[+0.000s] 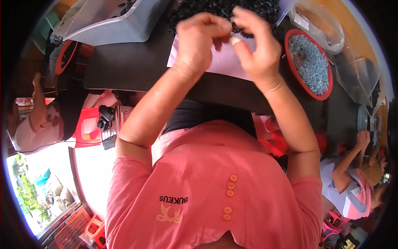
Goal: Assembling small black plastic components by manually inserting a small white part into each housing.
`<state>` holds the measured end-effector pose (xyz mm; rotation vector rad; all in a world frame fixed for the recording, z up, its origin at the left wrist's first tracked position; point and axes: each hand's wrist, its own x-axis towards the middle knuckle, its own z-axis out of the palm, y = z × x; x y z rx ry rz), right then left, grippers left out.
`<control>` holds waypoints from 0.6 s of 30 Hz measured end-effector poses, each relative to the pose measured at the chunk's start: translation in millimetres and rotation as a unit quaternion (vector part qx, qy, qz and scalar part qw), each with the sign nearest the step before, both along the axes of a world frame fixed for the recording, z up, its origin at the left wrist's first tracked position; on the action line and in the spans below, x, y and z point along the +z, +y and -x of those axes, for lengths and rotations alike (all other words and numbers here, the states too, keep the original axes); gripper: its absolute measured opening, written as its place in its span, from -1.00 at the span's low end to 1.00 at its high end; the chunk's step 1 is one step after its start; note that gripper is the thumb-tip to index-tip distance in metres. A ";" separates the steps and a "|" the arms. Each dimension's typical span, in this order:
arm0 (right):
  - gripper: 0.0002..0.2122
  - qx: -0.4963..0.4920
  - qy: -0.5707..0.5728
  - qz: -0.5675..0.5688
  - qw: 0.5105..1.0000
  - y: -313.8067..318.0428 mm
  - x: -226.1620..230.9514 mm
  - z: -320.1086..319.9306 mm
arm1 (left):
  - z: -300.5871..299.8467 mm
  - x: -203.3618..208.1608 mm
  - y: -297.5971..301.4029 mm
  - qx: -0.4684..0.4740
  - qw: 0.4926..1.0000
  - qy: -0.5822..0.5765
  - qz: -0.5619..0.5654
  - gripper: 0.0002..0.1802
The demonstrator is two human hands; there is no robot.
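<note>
Over a pale pink-white sheet (227, 63) on the dark table, my hands are raised close together. My left hand (196, 43) is closed, its thumb and fingertips pinched; whatever they grip is too small or hidden to make out. Just right of it, my right hand (262, 49) has its thumb and fingers apart, the fingers slightly blurred. A pale wrap covers the tip of its thumb. Behind both hands spreads a heap of small black parts (215, 7). To the right of my right hand stands a red oval bowl (330, 79) full of small silvery metal pieces (309, 66).
At the far left is a translucent grey bin (124, 31) with a few black parts. A clear plastic bag (321, 27) and a clear bin (352, 79) lie beyond the red bowl. Other people work at left (39, 120) and right (346, 178).
</note>
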<state>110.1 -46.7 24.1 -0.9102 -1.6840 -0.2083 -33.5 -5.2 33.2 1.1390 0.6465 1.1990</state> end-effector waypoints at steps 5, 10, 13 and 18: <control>-0.61 -0.037 0.107 0.078 0.991 -21.0 33.4 -21.8 | 42.5 107.5 11.4 0.266 0.934 0.126 -0.201 -0.89; -0.77 0.035 0.236 0.204 0.949 -32.6 36.2 -35.3 | 115.6 128.7 86.0 0.403 0.702 0.373 -0.453 -0.90; -0.81 0.016 0.274 0.193 0.942 -36.5 21.7 -48.1 | 60.2 86.2 40.3 0.391 0.655 0.407 -0.502 -0.85; -0.74 0.055 0.277 0.226 0.932 -33.3 9.1 -57.1 | 6.8 -10.5 -10.7 0.063 0.773 0.397 -0.490 -0.75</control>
